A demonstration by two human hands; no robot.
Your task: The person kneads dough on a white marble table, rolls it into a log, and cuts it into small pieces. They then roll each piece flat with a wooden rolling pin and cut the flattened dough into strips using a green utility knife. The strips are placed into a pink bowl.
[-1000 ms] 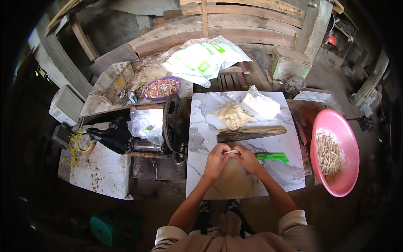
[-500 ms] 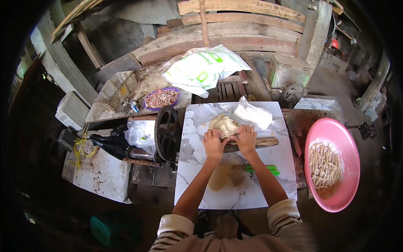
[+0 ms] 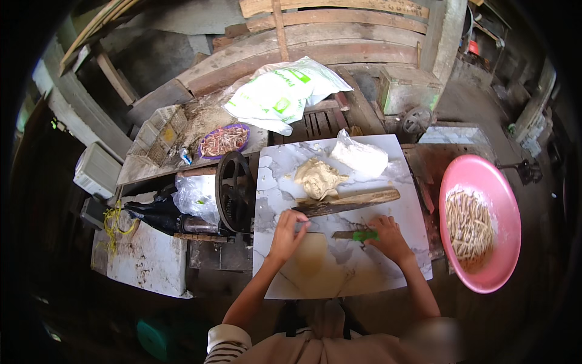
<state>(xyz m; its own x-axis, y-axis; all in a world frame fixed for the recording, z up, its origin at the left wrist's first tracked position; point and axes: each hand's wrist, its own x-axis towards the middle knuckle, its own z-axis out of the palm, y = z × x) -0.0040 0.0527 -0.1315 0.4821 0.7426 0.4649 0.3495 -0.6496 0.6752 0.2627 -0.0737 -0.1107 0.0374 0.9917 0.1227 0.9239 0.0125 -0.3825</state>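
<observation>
My right hand (image 3: 391,239) is closed over the green handle (image 3: 362,235) of a knife whose dark, flat blade (image 3: 342,235) points left across the marbled white board (image 3: 388,273). Nothing shows in my left hand (image 3: 286,235); its thumb and fingers are apart, beside the left end of a worn wooden stick (image 3: 354,202). Just beyond the stick sits a lump of pale dough (image 3: 319,178), touching it or very close. A clear plastic bag of white powder (image 3: 359,155) rests at the board's far right. A flat tan patch (image 3: 309,252), sheet or stain, lies nearer me.
At the right stands a pink basin (image 3: 511,230) of pale floured strips (image 3: 468,224). Left of the board are a dark machine wheel (image 3: 235,191) and a clear plastic bag (image 3: 197,197). Farther back lie a purple-rimmed basket (image 3: 224,141) and a large white-green sack (image 3: 285,94).
Both hands have left the dough and come nearer me, moving apart. My right hand has taken the green-handled knife. The stick has shifted left and tilts a little.
</observation>
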